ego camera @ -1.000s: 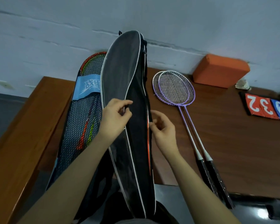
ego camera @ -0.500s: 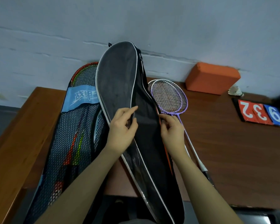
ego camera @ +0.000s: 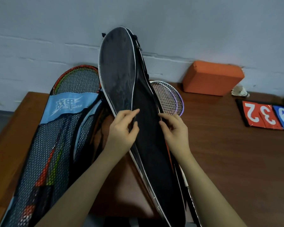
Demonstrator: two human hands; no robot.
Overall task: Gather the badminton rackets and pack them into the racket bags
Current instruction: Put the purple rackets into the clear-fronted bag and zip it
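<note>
your left hand (ego camera: 121,128) pinches the left lip of the black racket bag (ego camera: 121,76), fingers curled round the white-piped edge, while your right hand (ego camera: 175,128) pinches the opposite lip, so each grip is closed on fabric and holds no racket. over the last second the bag has swung from leaning left to standing nearer the middle of the tabletop (ego camera: 236,153), its head propped against the wall at the back edge, and your hands have moved apart, spreading the mouth wider. it has also slid across the purple rackets (ego camera: 170,102), which lay fully exposed a second ago; now only their heads show, just right of the bag toward the back edge, the shafts hidden under it. that reads as the opening step: the bag looks ready to receive, but the purple pair is not yet inside. the mesh bag (ego camera: 56,145) at the left edge already carries a red and green pair. you will likely need one hand free to draw the purple rackets out from under the bag, and the mouth may fall shut as you release it.
</note>
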